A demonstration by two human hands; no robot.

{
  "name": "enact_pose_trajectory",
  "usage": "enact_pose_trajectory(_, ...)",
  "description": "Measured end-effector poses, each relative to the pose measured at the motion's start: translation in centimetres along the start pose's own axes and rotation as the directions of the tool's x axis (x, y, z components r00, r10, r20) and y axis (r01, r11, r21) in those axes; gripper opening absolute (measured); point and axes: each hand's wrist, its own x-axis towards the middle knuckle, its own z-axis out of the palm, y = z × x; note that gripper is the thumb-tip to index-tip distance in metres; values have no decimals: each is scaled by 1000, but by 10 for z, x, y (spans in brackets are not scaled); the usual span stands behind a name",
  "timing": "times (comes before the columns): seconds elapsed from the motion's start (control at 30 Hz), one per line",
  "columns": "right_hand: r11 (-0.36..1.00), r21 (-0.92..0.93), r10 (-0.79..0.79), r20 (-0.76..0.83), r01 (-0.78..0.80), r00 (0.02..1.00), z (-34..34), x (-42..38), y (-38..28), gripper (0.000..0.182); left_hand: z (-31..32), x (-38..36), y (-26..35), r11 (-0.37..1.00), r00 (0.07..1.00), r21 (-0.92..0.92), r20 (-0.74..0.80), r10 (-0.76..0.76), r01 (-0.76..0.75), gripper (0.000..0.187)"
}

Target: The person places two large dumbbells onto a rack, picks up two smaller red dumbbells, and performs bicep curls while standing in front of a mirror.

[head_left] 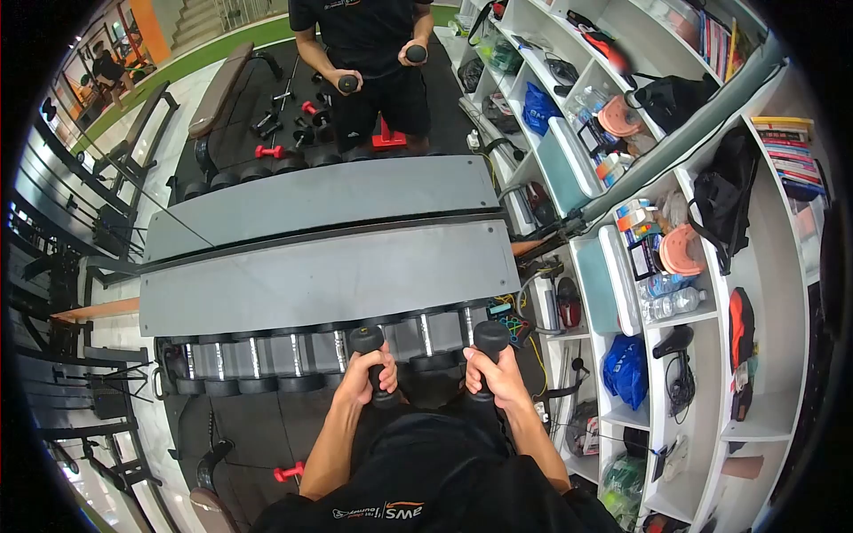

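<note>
My left hand [367,377] is wrapped round a small black dumbbell [365,339], held upright in front of my body. On the other side, my right hand [498,377] grips a second black dumbbell [491,335], also upright. The two hands are apart. Just beyond them, a row of dumbbells with silver handles [295,354] lies on a rack below a grey board [329,280]. A mirror beyond the board shows my body and both hands holding the dumbbells.
White shelves [657,430] on the right hold a blue bag [625,371], bottles [675,304] and a black bag [727,191]. A red dumbbell [289,472] lies on the dark floor at lower left. Gym equipment stands along the left.
</note>
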Motion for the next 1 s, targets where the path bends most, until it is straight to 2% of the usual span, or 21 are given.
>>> enact_pose_trajectory(0.13, 1000, -5, -10, 50, 10, 999, -32, 7, -11, 17, 20, 16, -17, 1000, 1000, -6, -11, 21, -21, 10)
enact_pose_trajectory(0.37, 1000, -3, 25, 111, -25, 994, -103, 32, -45, 16, 80, 50, -50, 995, 988, -7, -124, 93, -95, 12)
enact_pose_trajectory(0.43, 1000, -3, 30, 123, -30, 992, -123, 40, -56, 17, 92, 65, -60, 996, 990, 10, -108, 94, -94, 11)
enact_pose_trajectory(0.73, 985, 5, 171, 153, -174, 973, -207, 78, -76, 15, 149, 121, -113, 994, 970, -35, -222, 98, -108, 14)
enact_pose_trajectory(0.9, 980, 19, 192, 169, -198, 967, -213, 100, -68, 15, 160, 143, -120, 989, 958, 37, -245, 149, -144, 11)
enact_pose_trajectory(0.93, 980, -6, 195, 188, -198, 963, -214, 105, -64, 15, 155, 148, -120, 987, 965, 68, -208, 158, -147, 11)
enact_pose_trajectory(1.0, 979, 52, 184, 201, -198, 962, -208, 109, -62, 16, 159, 157, -117, 988, 965, 74, -217, 150, -137, 13)
